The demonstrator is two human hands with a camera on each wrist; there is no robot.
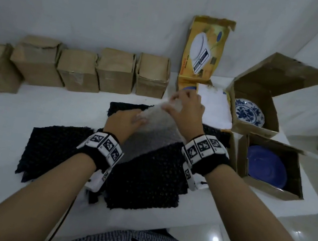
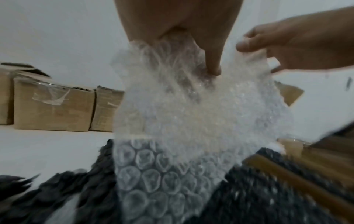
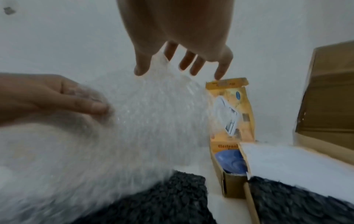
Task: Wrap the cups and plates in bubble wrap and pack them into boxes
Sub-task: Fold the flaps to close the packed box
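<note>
A clear bubble wrap sheet (image 1: pixel 153 129) is lifted off the black bubble wrap sheets (image 1: pixel 150 174) at the table's middle. My left hand (image 1: pixel 140 117) pinches its left edge, thumb on top and fingers behind the film (image 2: pixel 191 106). My right hand (image 1: pixel 173 101) pinches the raised far edge between thumb and forefinger, with the other fingers (image 3: pixel 220 71) spread. Whether anything lies inside the sheet is hidden. A blue-and-white plate (image 1: pixel 248 112) lies in one open box, a plain blue plate (image 1: pixel 265 166) in another (image 1: pixel 291 186). A blue dish (image 3: pixel 231 163) sits in the yellow box (image 1: pixel 206 52).
Several closed cardboard boxes (image 1: pixel 77 70) line the back left against the wall. A white sheet (image 1: pixel 213 106) covers part of the yellow box, right of my hands. The open boxes crowd the right side. The table's front edge (image 1: pixel 135 222) is near my body.
</note>
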